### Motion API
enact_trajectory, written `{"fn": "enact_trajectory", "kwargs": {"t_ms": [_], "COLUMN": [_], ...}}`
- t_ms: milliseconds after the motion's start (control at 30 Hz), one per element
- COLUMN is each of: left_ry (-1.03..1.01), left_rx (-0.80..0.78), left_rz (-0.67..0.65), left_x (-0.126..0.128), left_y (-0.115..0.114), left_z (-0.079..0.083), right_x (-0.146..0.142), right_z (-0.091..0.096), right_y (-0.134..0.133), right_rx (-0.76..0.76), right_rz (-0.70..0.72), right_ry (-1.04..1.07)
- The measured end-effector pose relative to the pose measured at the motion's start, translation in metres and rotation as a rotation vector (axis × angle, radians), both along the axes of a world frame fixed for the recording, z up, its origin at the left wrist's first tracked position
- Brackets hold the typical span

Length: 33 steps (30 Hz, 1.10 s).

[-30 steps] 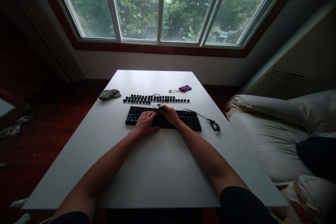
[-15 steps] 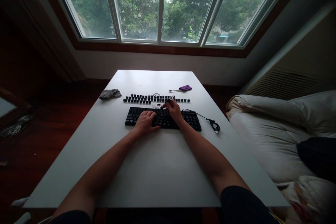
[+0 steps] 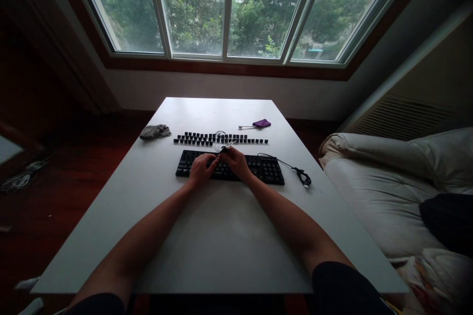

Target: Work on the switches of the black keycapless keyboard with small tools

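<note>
A black keyboard lies on the white table under both hands. My right hand is closed above its middle, pinching a keycap puller with a dark body and pale thin wire loops. My left hand rests over the keyboard's left half. Its thumb and fingertips are pinched together against the puller's near end; whatever lies between them is too small to make out. Behind the keyboard stand rows of loose black keycaps. A clear ring-shaped thing lies partly hidden behind my right hand's fingers.
A crumpled grey cloth lies at the table's left edge. Toward the back right is a purple pouch beside a thin white-tipped stick. The keyboard's bundled cable sits to the right. A pale sofa stands beside the table.
My right hand has moved left with the puller, toward my left hand. My left hand has gone from spread fingers on the keys to a pinch meeting it.
</note>
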<state>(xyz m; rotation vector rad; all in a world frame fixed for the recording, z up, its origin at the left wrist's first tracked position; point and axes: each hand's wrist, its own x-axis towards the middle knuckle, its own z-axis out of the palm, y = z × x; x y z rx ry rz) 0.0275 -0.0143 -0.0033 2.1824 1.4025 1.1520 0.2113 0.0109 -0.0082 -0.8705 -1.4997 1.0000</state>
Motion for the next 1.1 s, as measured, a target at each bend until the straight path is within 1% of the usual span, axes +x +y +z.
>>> {"fn": "enact_trajectory", "kwargs": {"t_ms": [200,333,467,667,767,967,1100], "left_ry": [-0.214,-0.319,-0.36,-0.386,-0.313,0.015,0.103], "left_rx": [-0.048,-0.068,-0.082,-0.091,-0.061,0.096,0.16], "left_rz": [-0.067,-0.093,-0.13,-0.149,-0.155,-0.127,-0.113], "left_x": [0.0036,0.0067,0.0072,0.008,0.0078,0.0068,0.0072], "left_y": [-0.0011,-0.0027,-0.002,-0.0006,-0.001,-0.0022,-0.0018], "left_z": [0.0005,0.0011,0.0007,-0.0018,-0.0027,-0.0044,-0.0055], "right_x": [-0.0007,-0.0002,0.0013,0.0029,0.0033,0.0043,0.0042], "right_z": [0.0025,0.0023,-0.0003,-0.0019,-0.0024,-0.0028,-0.0034], "right_y": [-0.0013,-0.001,0.0019,0.0053,0.0053,0.0052,0.0061], "right_rx": [-0.002,0.002,-0.03,-0.029,-0.03,-0.036,-0.041], "right_rz": [-0.013,-0.006,-0.057,-0.153,-0.185,-0.193,-0.187], "right_ry": [-0.004,-0.009,-0.033,-0.115,-0.136,-0.153,-0.151]}}
